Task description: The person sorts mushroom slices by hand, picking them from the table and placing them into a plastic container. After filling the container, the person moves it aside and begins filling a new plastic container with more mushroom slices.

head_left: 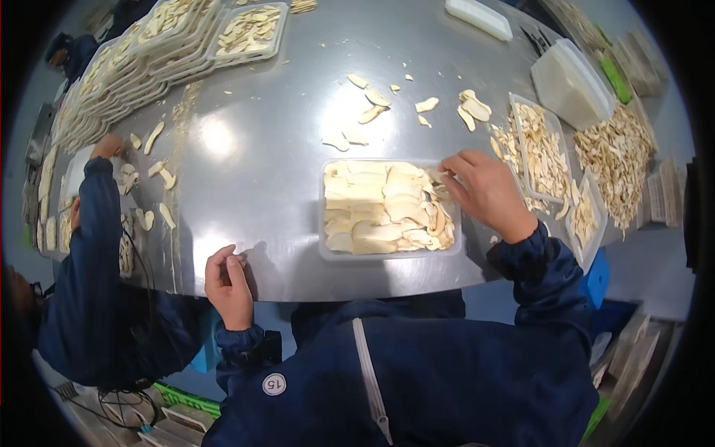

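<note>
A clear plastic tray [325, 249] in front of me holds overlapping pale mushroom slices [372, 208], laid in rows, with smaller, browner pieces toward its right side. My right hand [488, 192] is at the tray's top right corner. Its thumb and fingers are pinched at a mushroom slice, which they mostly cover. By the table's near edge, left of the tray, hovers my left hand [229, 289]. Its fingers are curled with the thumb close to them, and whatever lies between the tips is too small to make out.
Loose slices [372, 97] lie beyond the tray. Stacked filled trays [141, 63] rise at the far left. A tub of pieces [540, 149], a white container [572, 83] and a mushroom heap [614, 153] stand right. A co-worker's sleeve [97, 231] reaches over the table at left.
</note>
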{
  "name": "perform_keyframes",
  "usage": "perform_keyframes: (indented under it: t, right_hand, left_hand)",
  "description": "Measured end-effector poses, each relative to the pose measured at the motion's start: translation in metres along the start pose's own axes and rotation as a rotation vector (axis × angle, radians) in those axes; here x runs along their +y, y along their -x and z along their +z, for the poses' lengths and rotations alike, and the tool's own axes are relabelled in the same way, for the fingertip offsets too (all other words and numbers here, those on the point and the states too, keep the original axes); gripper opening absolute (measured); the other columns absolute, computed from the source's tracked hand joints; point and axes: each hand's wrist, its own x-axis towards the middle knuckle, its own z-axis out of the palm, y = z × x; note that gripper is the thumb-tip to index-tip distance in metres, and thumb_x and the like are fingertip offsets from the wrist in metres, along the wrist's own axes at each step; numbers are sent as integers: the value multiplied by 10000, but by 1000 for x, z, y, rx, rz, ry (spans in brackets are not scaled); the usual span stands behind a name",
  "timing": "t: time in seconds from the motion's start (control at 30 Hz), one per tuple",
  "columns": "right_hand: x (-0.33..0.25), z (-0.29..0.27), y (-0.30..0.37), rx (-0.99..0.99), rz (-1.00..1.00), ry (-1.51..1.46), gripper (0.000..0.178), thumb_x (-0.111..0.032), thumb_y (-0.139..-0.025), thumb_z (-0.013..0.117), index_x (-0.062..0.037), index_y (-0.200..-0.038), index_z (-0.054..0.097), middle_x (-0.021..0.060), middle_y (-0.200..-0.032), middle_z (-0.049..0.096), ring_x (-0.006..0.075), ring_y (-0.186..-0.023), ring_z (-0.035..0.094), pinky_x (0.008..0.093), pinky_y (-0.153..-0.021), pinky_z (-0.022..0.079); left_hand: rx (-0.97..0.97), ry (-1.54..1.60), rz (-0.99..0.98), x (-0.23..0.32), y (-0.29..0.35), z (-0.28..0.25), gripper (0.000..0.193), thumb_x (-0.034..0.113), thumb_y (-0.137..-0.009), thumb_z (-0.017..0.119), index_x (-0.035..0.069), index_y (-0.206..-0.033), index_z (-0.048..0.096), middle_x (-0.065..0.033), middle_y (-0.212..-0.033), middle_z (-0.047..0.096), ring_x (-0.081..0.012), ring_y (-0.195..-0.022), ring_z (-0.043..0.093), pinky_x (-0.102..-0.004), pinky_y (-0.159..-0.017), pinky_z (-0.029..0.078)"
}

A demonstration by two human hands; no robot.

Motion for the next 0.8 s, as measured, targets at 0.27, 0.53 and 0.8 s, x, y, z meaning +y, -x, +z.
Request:
perform_keyframes:
  t: [0.27,0.53,0.8]
  right_hand:
    - [20,38,-101,-158,-199,12,186,-123,-921,635,-100,-1083,725,92,-1032,675,299,-1002,656,417,-821,549]
    - [28,76,-145,-229,-256,48,174,-159,-938,662,-81,-1087,704,115,-1071,659,332,-1008,640,419,-834,534]
    - [45,31,-93,-370,160,-230,310,-305,-1010,565,-34,-1077,700,187,-950,722,360,-876,676,412,-793,520]
  left_hand:
    - [25,-175,152,-12,1,0,160,-17,-979,543,-35,-1085,662,-85,-933,630,-154,-831,634,-268,-756,502]
    - [44,-247,205,-6,-1,0,159,-17,-955,559,-14,-1061,676,-96,-896,639,-176,-800,630,-289,-732,501]
    - [31,-267,186,-4,-1,-1,157,-28,-950,559,-13,-1055,676,-105,-898,640,-191,-803,635,-295,-734,502]
